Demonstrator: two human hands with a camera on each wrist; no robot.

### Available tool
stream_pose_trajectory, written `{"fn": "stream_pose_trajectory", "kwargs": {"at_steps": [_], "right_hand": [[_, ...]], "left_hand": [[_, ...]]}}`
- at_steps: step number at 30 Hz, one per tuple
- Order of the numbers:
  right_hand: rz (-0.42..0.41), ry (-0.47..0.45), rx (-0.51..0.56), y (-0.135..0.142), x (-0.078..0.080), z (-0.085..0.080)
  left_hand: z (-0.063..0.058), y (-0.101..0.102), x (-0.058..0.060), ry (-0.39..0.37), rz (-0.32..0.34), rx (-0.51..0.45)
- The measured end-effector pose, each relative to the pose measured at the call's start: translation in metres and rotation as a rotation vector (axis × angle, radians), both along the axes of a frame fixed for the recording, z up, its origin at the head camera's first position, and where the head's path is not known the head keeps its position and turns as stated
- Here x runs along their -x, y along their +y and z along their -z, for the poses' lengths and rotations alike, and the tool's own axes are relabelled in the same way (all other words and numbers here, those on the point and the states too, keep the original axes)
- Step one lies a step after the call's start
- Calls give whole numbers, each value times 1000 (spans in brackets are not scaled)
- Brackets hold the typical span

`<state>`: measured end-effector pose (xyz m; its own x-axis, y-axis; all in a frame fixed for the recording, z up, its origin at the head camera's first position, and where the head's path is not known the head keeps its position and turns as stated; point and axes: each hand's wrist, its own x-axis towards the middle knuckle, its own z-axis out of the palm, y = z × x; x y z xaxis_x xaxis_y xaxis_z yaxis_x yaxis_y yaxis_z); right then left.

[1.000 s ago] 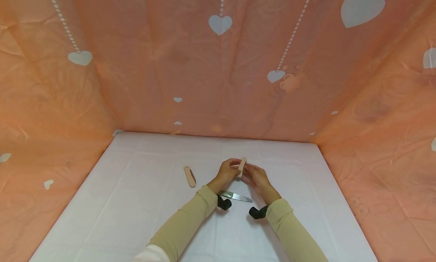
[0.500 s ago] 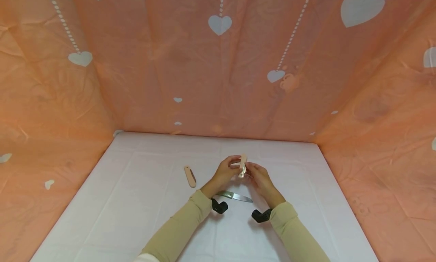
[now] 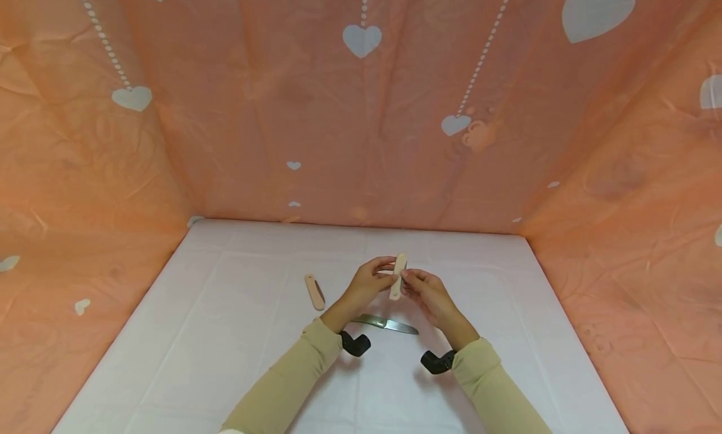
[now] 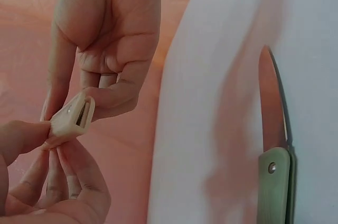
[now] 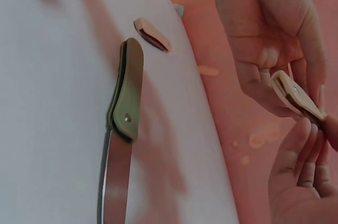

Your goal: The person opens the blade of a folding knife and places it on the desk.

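My left hand (image 3: pixel 363 286) pinches a small cream folding knife (image 3: pixel 398 276) above the table, thumb on one side and fingers on the other. From the other side, my right hand (image 3: pixel 433 297) grips it too, thumb and fingertips at its edge. The knife is folded, with a rivet near one end and a slot between its handle scales, as the left wrist view shows. Below the hands lies an opened folding knife with a green handle (image 5: pixel 132 86) and a bare blade (image 3: pixel 402 327). A second cream-pink folding knife (image 3: pixel 314 292), folded, rests to the left.
A white cloth (image 3: pixel 237 359) covers the table. Orange-pink curtains (image 3: pixel 254 139) with white hearts stand behind it and at both sides. Black wrist cameras (image 3: pixel 356 344) stick out on the inner sides of the wrists, close to the green knife.
The hands have turned the cream folding knife, so its flat side with the rivet now faces up. My wrists have spread apart a little. Both knives on the table have stayed put.
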<state>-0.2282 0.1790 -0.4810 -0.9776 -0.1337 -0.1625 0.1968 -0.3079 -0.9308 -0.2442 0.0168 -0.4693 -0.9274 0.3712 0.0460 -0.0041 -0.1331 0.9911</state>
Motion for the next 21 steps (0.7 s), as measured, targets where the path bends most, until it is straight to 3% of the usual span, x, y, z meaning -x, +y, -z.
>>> {"fn": "stream_pose_trajectory", "kwargs": {"at_steps": [3,9,17,21], "right_hand": [[-10,7,17,-1,-3,-4],[-14,16,10,-3,-5,-8],[-44,54,18,-5,-7,-8],[-54,93,29,-6,-8,-8]], "left_hand": [[6,-1,3,-12,7,-23],[-2,-7,-2,-44,48,-32],[-21,-15,-17,-43,64,-19],[-21,-17,-18,-43,71,-38]]}}
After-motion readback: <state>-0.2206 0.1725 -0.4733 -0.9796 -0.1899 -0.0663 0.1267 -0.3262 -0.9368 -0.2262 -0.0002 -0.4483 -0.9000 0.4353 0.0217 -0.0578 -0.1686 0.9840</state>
